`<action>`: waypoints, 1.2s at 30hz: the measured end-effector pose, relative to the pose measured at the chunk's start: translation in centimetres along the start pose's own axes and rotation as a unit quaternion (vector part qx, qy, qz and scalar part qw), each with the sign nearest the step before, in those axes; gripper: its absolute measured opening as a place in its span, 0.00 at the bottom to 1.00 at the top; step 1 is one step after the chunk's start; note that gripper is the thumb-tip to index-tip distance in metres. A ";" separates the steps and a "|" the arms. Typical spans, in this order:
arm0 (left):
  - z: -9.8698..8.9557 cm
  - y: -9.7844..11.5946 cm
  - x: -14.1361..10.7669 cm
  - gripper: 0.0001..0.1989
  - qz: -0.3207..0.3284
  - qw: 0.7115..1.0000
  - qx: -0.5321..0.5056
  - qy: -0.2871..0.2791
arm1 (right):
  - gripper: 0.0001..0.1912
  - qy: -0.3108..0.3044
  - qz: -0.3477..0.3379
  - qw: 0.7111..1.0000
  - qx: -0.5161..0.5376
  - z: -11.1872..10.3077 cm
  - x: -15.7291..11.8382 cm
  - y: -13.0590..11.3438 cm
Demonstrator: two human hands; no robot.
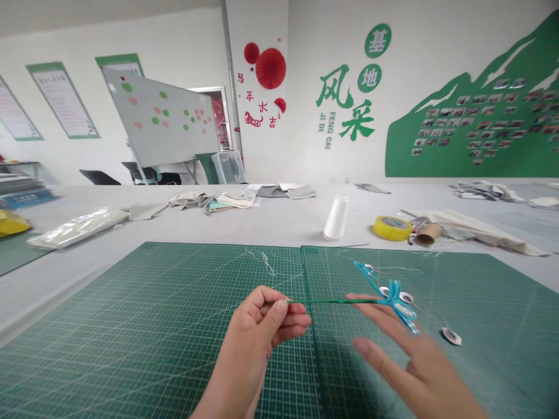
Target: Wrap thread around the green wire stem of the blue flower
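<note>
Between thumb and fingers, my left hand [266, 323] pinches the end of a thin green stem [332, 301] that runs level to the right. At its far end sits a blue looped flower [395, 302], made of what looks like wire or cord. My right hand [406, 355] is beside the flower with fingers spread, its upper fingers passing behind the stem; whether they touch it I cannot tell. Small white oval pieces with dark marks show around the flower, and one oval piece [450, 336] hangs or lies farther right on a fine thread.
Two green cutting mats [174, 302] meet under my hands, with loose white thread [267, 265] on them. Behind stand a white thread cone [336, 217], a yellow tape roll [392, 227] and a cardboard tube [428, 233]. Fabric scraps [236, 198] lie along the table's far side.
</note>
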State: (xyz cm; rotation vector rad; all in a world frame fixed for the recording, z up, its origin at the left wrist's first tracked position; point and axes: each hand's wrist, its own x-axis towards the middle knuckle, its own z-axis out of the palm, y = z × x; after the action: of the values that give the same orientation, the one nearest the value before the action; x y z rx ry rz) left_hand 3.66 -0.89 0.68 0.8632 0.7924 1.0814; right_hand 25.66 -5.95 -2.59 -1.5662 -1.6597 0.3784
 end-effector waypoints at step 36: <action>0.7 -1.5 -1.4 0.09 0.125 0.916 0.380 0.042 | 0.13 -0.040 0.257 0.775 0.575 7.3 0.3 -6.4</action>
State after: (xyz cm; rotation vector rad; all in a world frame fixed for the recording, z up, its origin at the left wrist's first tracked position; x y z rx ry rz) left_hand 4.55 -2.71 -0.20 1.6163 1.2314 1.0366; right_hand 16.00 -4.64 -2.62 -0.9533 -0.6482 1.4408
